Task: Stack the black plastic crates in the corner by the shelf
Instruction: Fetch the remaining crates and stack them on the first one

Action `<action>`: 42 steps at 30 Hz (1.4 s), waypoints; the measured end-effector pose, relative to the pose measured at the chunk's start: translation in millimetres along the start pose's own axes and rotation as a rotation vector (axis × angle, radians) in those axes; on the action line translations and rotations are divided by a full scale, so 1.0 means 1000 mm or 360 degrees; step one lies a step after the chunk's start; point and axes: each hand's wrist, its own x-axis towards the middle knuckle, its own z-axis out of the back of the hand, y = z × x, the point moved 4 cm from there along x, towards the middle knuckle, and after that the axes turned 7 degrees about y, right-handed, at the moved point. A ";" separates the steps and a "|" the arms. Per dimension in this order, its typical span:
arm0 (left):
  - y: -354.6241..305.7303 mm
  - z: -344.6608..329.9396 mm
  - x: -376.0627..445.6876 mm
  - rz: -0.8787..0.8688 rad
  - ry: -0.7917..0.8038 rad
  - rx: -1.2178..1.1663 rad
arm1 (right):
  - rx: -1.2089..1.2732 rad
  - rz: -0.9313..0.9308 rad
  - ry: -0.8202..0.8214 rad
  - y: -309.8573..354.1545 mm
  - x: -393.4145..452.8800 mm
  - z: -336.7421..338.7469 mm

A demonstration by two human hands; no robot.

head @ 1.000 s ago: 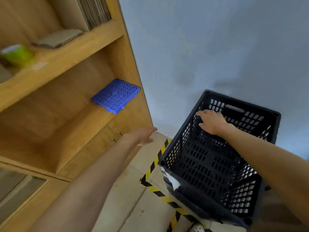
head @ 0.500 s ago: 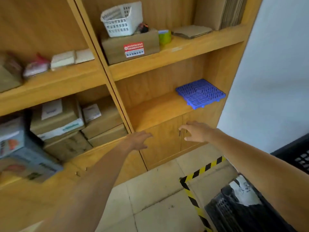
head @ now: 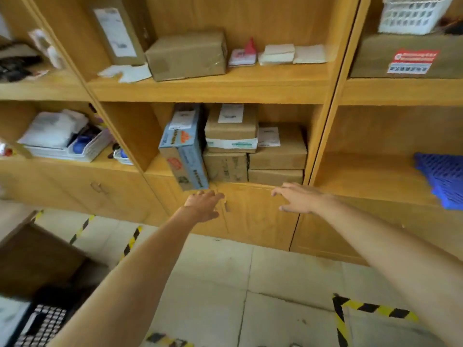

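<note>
A black plastic crate (head: 42, 324) with a perforated wall shows only as a corner at the bottom left edge. Both my arms reach forward in front of the wooden shelf unit (head: 213, 88). My left hand (head: 204, 205) is empty, fingers relaxed, in front of the lower cabinet doors. My right hand (head: 298, 199) is empty too, fingers spread, a little to the right of it. Neither hand touches a crate. The stacked crates in the corner are out of view.
Cardboard boxes (head: 250, 151) fill the middle shelf bay. A blue plastic grid (head: 443, 176) lies on the right shelf, a white basket (head: 411, 13) above it. Yellow-black tape (head: 370, 308) marks the tiled floor. A brown box (head: 32, 259) stands at left.
My view has swung left from the corner crate along the shelf. My right hand let go of the crate's rim; both hands now hang free before the cabinet.
</note>
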 end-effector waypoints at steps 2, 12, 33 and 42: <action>0.028 -0.017 -0.025 0.0159 -0.0047 -0.0056 | -0.0078 0.0131 0.0038 0.029 0.022 0.003; 0.117 -0.122 -0.161 0.0818 -0.0020 -0.0326 | -0.0332 0.0731 0.0092 0.185 0.095 0.000; 0.334 -0.267 -0.393 0.1408 -0.0115 -0.0618 | -0.0638 0.1426 -0.0059 0.587 0.131 0.002; 0.408 -0.293 -0.355 0.1376 -0.0075 -0.0659 | -0.0821 0.1482 0.0059 0.645 0.203 -0.007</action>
